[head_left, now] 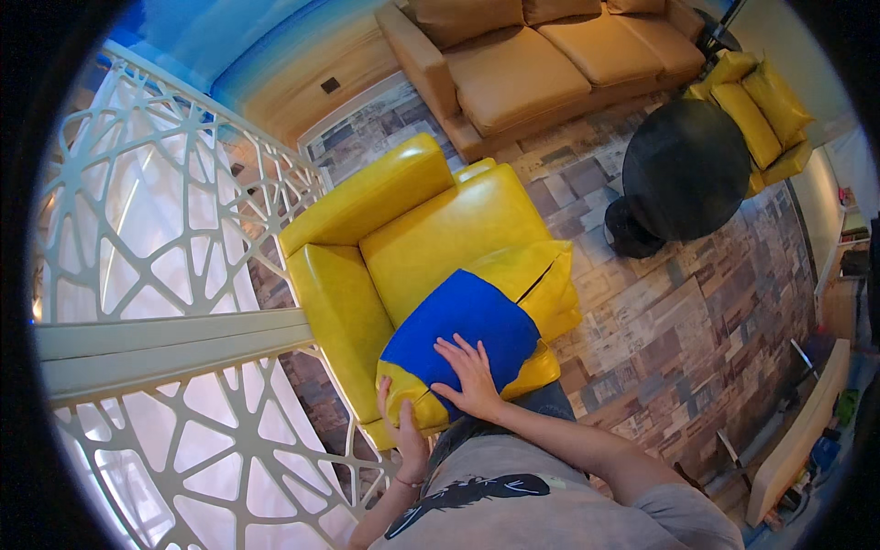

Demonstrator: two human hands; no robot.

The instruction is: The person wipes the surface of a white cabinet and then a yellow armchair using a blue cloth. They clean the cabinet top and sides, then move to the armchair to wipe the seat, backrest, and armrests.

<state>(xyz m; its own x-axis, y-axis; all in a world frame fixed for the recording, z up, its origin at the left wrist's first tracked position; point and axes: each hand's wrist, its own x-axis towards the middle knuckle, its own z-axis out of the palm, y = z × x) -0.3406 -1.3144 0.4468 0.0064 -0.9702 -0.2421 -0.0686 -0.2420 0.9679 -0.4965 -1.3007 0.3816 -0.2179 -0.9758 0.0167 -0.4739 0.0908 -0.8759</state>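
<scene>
A blue piece of fabric (463, 321) lies spread over yellow cushioning at the near part of a yellow armchair (458, 220). My right hand (469, 378) rests flat on the blue fabric, palm down with its fingers apart. At the near left, my left hand (405, 435) closes around the corner of a yellow cushion (400, 392) that sticks out from beneath the blue fabric. Another yellow cushion part (513, 268), crossed by a dark slit or seam, shows beyond the fabric. What lies under the blue fabric is hidden.
A white lattice partition (174, 332) stands to the left of the armchair. A tan sofa (522, 78) is at the back. Toward the right are a round black table (687, 170) and a second yellow armchair (779, 165). A wooden bench-like board (802, 431) stands at the right edge.
</scene>
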